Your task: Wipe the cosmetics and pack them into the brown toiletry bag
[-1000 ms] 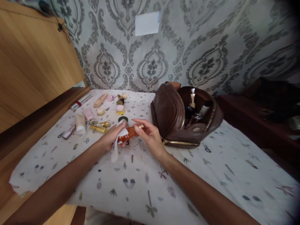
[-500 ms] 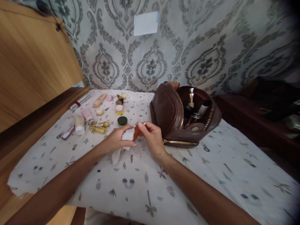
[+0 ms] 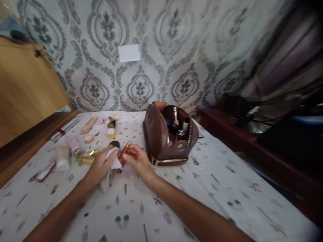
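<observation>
Both my hands meet over a patterned white sheet (image 3: 214, 181). My right hand (image 3: 137, 161) grips a small orange bottle (image 3: 124, 154) with a gold tip, tilted up to the right. My left hand (image 3: 99, 166) presses a white cloth (image 3: 111, 168) against the bottle's lower end; the cloth hangs down toward the sheet. An open brown leather pouch (image 3: 157, 137) stands just right of my hands, with several small bottles upright inside it.
Several cosmetics lie to the left: a white tube (image 3: 62, 156), gold items (image 3: 85, 156), a dark green jar (image 3: 114, 144), a peach tube (image 3: 88, 124), small round pots (image 3: 111, 132). A wooden headboard (image 3: 27, 97) is left, dark furniture (image 3: 252, 148) right, patterned wallpaper behind.
The view swung right and back, so hands and pouch sit further left in the picture. The bottle now tilts up and the cloth rubs its lower end.
</observation>
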